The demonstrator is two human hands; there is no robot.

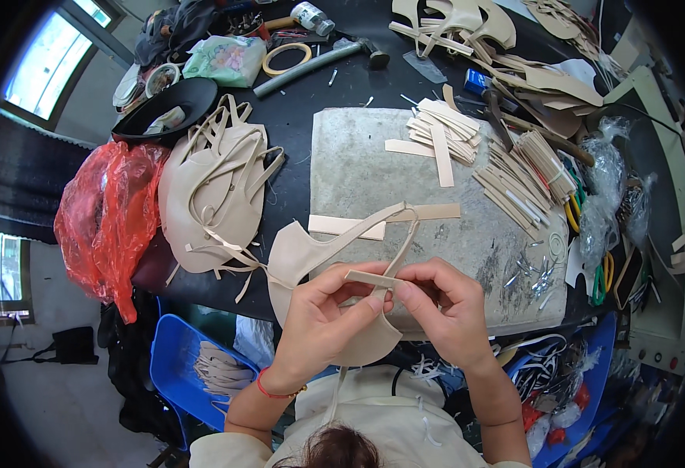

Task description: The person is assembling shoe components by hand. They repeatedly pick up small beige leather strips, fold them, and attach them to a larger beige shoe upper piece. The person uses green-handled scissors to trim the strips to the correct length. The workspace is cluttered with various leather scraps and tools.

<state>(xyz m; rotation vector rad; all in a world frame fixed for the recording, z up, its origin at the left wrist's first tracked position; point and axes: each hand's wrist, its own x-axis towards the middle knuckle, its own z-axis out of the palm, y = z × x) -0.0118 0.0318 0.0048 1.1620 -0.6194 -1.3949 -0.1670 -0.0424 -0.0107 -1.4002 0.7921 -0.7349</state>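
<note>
Over the near edge of the board (pixel 350 171), the left hand (pixel 315 316) and right hand (pixel 451 312) pinch a tan strip (pixel 369 278). Down left of the board, a blue bin (pixel 172 347) holds tan bits (pixel 221 370); down right, another bin (pixel 603 363) holds cords (pixel 541 366) and bags (pixel 567 415). Under the board is a black table (pixel 292 117); far left, windows (pixel 46 66).

Left hand (pixel 323 316): pinched, thumb pointing inward, fingers curled
Right hand (pixel 450 310): pinched likewise (thumbs close together)
Forearms (pixel 506 409): bare, slanting inward from below
</note>
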